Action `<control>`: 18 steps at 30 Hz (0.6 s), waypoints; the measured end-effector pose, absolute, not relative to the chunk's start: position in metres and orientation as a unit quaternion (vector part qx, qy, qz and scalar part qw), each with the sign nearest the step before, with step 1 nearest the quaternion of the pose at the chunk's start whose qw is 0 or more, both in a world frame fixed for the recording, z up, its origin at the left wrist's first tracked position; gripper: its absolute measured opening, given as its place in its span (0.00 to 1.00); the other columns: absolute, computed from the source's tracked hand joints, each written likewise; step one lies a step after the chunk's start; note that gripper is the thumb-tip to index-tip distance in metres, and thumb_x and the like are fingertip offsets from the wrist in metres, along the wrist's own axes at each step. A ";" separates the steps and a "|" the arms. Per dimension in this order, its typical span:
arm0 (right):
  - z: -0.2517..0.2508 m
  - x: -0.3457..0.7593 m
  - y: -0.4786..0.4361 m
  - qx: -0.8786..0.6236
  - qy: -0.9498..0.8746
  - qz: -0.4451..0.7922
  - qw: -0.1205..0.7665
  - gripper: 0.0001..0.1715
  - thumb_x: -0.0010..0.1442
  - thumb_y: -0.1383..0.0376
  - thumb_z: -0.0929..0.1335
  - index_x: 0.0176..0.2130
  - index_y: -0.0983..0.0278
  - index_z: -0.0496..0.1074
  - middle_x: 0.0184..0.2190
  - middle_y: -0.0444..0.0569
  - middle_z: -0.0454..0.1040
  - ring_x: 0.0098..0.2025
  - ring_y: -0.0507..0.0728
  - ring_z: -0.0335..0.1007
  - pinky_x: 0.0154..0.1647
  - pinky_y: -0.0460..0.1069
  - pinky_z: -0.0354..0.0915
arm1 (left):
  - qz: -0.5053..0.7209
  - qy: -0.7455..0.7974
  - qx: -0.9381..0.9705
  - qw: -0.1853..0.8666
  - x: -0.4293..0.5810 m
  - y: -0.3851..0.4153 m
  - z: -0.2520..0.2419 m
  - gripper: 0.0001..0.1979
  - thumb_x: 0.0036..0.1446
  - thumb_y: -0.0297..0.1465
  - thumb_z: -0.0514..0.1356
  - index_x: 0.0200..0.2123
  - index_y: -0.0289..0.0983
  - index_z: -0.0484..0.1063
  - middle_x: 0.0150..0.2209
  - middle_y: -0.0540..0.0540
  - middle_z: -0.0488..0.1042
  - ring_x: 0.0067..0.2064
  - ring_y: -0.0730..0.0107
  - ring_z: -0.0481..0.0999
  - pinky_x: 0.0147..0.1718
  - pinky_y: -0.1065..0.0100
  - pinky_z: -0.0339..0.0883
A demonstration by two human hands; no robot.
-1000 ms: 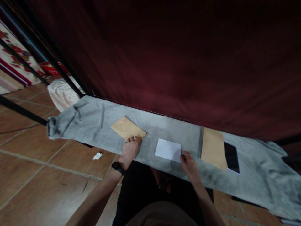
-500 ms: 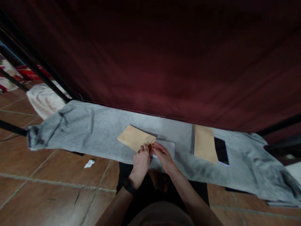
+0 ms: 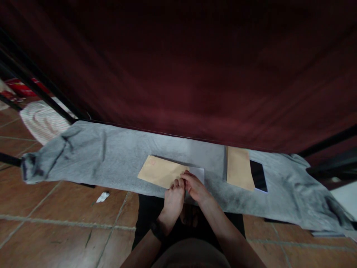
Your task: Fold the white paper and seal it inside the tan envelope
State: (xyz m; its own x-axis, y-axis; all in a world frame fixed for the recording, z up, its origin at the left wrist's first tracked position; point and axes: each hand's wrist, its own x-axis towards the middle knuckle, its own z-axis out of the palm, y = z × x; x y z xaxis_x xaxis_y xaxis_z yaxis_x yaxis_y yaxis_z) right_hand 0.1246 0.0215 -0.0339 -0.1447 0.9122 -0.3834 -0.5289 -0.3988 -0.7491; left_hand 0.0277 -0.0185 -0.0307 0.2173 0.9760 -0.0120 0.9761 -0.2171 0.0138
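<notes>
A tan paper envelope (image 3: 158,171) with small red print at its upper left corner lies on the grey cloth (image 3: 125,149), its right end between my hands. My left hand (image 3: 174,197) is closed on the envelope's lower right edge, knuckles up. With fingers pinched together, my right hand (image 3: 195,188) grips the upper right end of the envelope. White paper (image 3: 198,173) shows to the right of the envelope, partly covered by my right hand. Whether the paper is inside the envelope or under it, I cannot tell. Both sets of fingertips are partly hidden.
More tan envelopes (image 3: 239,167) lie to the right, with a dark phone (image 3: 259,175) against them. A dark red curtain (image 3: 184,82) hangs behind the cloth-covered surface. Black metal bars (image 3: 36,80) stand at the left. A white scrap (image 3: 103,197) is on the tiled floor.
The envelope has turned slightly and its right end has moved right, covering more of the white paper. Both hands have shifted right with it. The view has moved a little.
</notes>
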 end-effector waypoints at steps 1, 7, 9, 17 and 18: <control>-0.035 0.123 0.023 -0.428 -0.231 0.721 0.494 0.13 0.42 0.63 0.74 0.24 0.60 0.67 0.22 0.38 0.69 0.27 0.51 0.66 0.30 0.45 0.62 | 0.000 0.623 0.782 0.005 0.028 -0.019 -0.031 0.17 0.63 0.18 0.50 0.53 0.32 0.68 0.38 0.40 0.74 0.38 0.61 0.80 0.33 0.65 0.76; -0.046 0.119 0.030 -0.465 -0.242 0.707 0.475 0.13 0.39 0.62 0.75 0.22 0.62 0.68 0.19 0.38 0.70 0.25 0.50 0.65 0.27 0.45 0.59 | 0.003 0.612 0.791 0.015 0.030 -0.025 -0.031 0.16 0.64 0.19 0.49 0.50 0.33 0.71 0.38 0.39 0.76 0.40 0.59 0.80 0.34 0.63 0.75; -0.050 0.119 0.031 -0.468 -0.242 0.707 0.473 0.13 0.39 0.62 0.75 0.22 0.62 0.68 0.19 0.39 0.70 0.24 0.50 0.66 0.26 0.45 0.60 | 0.016 0.606 0.795 0.019 0.029 -0.026 -0.032 0.16 0.64 0.20 0.49 0.50 0.33 0.72 0.40 0.38 0.77 0.41 0.57 0.80 0.35 0.61 0.75; -0.045 0.146 0.020 -0.434 -0.275 0.726 0.458 0.17 0.47 0.56 0.74 0.37 0.62 0.76 0.30 0.46 0.79 0.30 0.56 0.75 0.31 0.49 0.69 | 0.140 0.496 0.856 -0.043 -0.023 -0.014 -0.037 0.43 0.55 0.42 0.67 0.69 0.40 0.55 0.72 0.32 0.51 0.72 0.40 0.48 0.66 0.37 0.44; -0.043 0.150 0.017 -0.432 -0.293 0.723 0.454 0.18 0.48 0.56 0.73 0.38 0.62 0.77 0.32 0.48 0.80 0.32 0.58 0.76 0.33 0.51 0.71 | 0.131 0.499 0.855 -0.050 -0.033 -0.010 -0.037 0.47 0.52 0.42 0.69 0.70 0.41 0.53 0.73 0.32 0.47 0.73 0.38 0.45 0.66 0.35 0.41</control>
State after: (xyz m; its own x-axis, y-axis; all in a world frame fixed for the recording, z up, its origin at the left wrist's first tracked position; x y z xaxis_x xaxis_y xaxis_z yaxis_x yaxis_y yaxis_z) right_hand 0.1498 0.0170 -0.0432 -0.2154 0.9083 -0.3587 -0.4030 -0.4172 -0.8146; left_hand -0.0334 -0.0101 -0.0372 0.4683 0.8400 0.2743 0.8663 -0.4975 0.0444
